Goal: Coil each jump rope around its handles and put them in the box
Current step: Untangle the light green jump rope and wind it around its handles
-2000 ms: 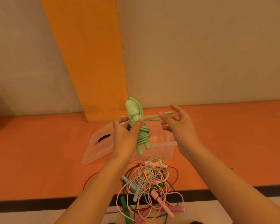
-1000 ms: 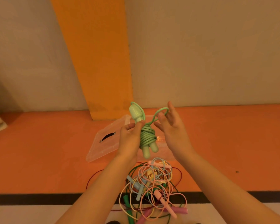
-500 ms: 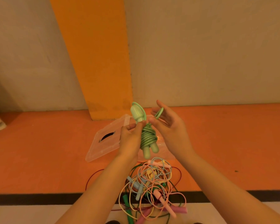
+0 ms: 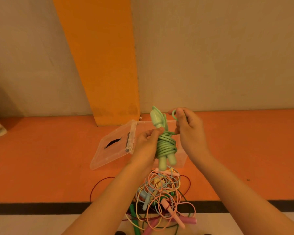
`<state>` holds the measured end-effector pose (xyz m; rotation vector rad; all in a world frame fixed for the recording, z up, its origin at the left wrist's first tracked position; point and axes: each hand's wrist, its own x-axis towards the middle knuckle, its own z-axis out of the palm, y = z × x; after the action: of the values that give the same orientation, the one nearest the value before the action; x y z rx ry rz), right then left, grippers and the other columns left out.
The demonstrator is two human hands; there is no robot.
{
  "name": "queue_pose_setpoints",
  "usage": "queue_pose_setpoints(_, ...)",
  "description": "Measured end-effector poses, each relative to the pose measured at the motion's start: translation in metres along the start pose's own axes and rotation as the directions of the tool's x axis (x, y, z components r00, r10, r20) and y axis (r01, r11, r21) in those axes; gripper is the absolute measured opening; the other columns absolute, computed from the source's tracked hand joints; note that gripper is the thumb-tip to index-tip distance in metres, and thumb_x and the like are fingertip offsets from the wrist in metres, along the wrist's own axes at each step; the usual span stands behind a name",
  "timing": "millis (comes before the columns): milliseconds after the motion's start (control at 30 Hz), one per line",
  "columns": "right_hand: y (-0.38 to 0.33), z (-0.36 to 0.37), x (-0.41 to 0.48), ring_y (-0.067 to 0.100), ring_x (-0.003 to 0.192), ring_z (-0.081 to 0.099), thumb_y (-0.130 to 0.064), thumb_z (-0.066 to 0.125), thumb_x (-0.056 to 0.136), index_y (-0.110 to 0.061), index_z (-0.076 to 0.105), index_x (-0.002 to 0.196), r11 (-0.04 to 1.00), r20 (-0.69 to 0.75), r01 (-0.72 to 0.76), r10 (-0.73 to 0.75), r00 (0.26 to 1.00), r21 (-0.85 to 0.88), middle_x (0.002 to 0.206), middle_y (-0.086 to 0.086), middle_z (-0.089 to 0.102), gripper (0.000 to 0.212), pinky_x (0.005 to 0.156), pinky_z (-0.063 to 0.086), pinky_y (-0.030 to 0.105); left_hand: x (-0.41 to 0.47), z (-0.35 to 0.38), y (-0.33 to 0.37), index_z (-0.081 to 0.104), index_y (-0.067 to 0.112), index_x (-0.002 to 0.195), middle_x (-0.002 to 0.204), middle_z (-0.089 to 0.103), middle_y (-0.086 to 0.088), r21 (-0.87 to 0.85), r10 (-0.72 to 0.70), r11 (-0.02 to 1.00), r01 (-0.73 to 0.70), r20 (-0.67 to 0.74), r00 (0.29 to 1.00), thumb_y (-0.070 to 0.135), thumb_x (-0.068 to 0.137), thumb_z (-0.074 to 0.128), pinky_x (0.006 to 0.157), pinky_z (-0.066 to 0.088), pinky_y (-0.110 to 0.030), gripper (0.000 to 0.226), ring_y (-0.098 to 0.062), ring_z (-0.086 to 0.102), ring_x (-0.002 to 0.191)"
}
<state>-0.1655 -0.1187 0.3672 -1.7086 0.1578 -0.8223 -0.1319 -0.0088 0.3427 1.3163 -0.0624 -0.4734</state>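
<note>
Now | left fingers (image 4: 154, 134) grasp coiled green rope (image 4: 166, 146) | right fingers (image 4: 185, 116) pinch its loop (image 4: 173, 115)

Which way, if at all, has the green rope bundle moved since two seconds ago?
Yes. The green rope bundle has shifted right, away from the orange pillar and further over the clear box.

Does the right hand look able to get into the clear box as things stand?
Probably yes: the box stands open close by, its lid swung aside, though the right hand is pinching a loose loop of the green rope.
</note>
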Motion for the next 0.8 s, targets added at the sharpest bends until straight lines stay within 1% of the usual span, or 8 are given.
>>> queue_pose_setpoints(67, 0.002, 0.003, -0.002, 0.0, 0.051, 0.044, -0.035, 0.039, 0.1, -0.02, 0.066, 0.092, 0.998, 0.036, -0.02, 0.022, 0.999, -0.06, 0.063, -0.017, 0.056, 0.032, 0.053, 0.038, 0.026, -0.002, 0.0, 0.002, 0.059, -0.002, 0.115, 0.108, 0.066, -0.027, -0.033, 0.006, 0.999, -0.006, 0.024, 1.0, 0.022, 0.095, 0.056, 0.081, 0.055, -0.047, 0.031, -0.03, 0.065, 0.086)
queue_pose_setpoints(133, 0.001, 0.002, -0.001, -0.007, 0.053, 0.049, -0.026, 0.038, 0.103, -0.012, 0.067, 0.104, 0.998, 0.095, -0.065, 0.067, 0.993, -0.026, 0.073, -0.017, 0.059, 0.032, 0.055, 0.038, 0.015, -0.002, -0.002, 0.005, 0.065, 0.004, 0.1, 0.092, 0.068, -0.021, -0.077, 0.021, 0.997, -0.017, 0.044, 0.999, 0.021, 0.097, 0.052, 0.069, 0.056, -0.038, 0.021, -0.026, 0.065, 0.076)
queue_pose_setpoints(200, 0.001, 0.0, 0.001, -0.011, 0.056, 0.05, -0.018, 0.038, 0.103, -0.011, 0.066, 0.111, 0.996, 0.166, -0.091, 0.091, 0.982, -0.007, 0.065, -0.025, 0.058, 0.03, 0.056, 0.037, 0.008, -0.001, -0.005, 0.008, 0.066, 0.011, 0.089, 0.08, 0.068, -0.013, -0.107, 0.032, 0.994, -0.027, 0.047, 0.998, 0.02, 0.098, 0.05, 0.06, 0.054, -0.034, 0.02, -0.021, 0.065, 0.064)
queue_pose_setpoints(300, 0.005, -0.001, 0.005, -0.001, 0.053, 0.043, -0.013, 0.043, 0.1, -0.021, 0.066, 0.099, 0.994, 0.175, -0.106, 0.102, 0.979, 0.012, 0.057, -0.018, 0.05, 0.024, 0.055, 0.037, 0.018, 0.0, -0.008, 0.009, 0.062, 0.008, 0.103, 0.091, 0.064, -0.017, -0.132, 0.037, 0.991, -0.032, 0.036, 0.999, 0.02, 0.097, 0.051, 0.056, 0.053, -0.032, 0.018, -0.02, 0.062, 0.065)
queue_pose_setpoints(400, 0.008, -0.002, 0.004, 0.005, 0.056, 0.042, -0.016, 0.048, 0.098, -0.02, 0.055, 0.085, 0.99, 0.142, -0.139, 0.135, 0.981, 0.023, 0.061, -0.011, 0.047, 0.015, 0.056, 0.04, 0.026, 0.0, -0.01, 0.01, 0.054, -0.003, 0.121, 0.098, 0.061, -0.021, -0.119, 0.038, 0.992, -0.035, 0.022, 0.999, 0.021, 0.095, 0.052, 0.055, 0.053, -0.031, 0.036, -0.023, 0.062, 0.068)
queue_pose_setpoints(500, 0.007, -0.001, 0.001, -0.003, 0.054, 0.042, -0.015, 0.045, 0.099, -0.022, 0.052, 0.078, 0.995, 0.156, -0.09, 0.097, 0.983, -0.051, 0.06, -0.013, 0.048, 0.024, 0.057, 0.037, 0.019, -0.001, -0.008, 0.009, 0.05, -0.006, 0.125, 0.097, 0.061, -0.022, -0.085, 0.051, 0.995, -0.048, 0.027, 0.998, 0.019, 0.095, 0.054, 0.055, 0.053, -0.031, 0.039, -0.024, 0.061, 0.068)
queue_pose_setpoints(633, 0.011, 0.001, 0.001, -0.002, 0.057, 0.042, -0.019, 0.041, 0.101, -0.026, 0.052, 0.075, 0.99, 0.165, -0.084, 0.103, 0.981, -0.117, 0.06, -0.016, 0.05, 0.029, 0.062, 0.037, 0.029, -0.002, -0.006, 0.007, 0.048, -0.01, 0.123, 0.099, 0.061, -0.024, -0.072, 0.076, 0.995, -0.074, 0.012, 0.997, 0.014, 0.094, 0.055, 0.051, 0.052, -0.029, 0.038, -0.025, 0.061, 0.068)
queue_pose_setpoints(800, 0.005, 0.003, 0.0, -0.008, 0.055, 0.05, -0.013, 0.047, 0.099, -0.014, 0.068, 0.088, 0.994, 0.114, -0.108, 0.106, 0.988, 0.015, 0.068, -0.014, 0.059, 0.024, 0.055, 0.04, 0.012, -0.002, -0.004, 0.008, 0.051, 0.0, 0.11, 0.089, 0.061, -0.018, -0.094, 0.117, 0.989, -0.116, 0.001, 0.993, 0.012, 0.094, 0.056, 0.05, 0.052, -0.028, 0.021, -0.019, 0.063, 0.061)
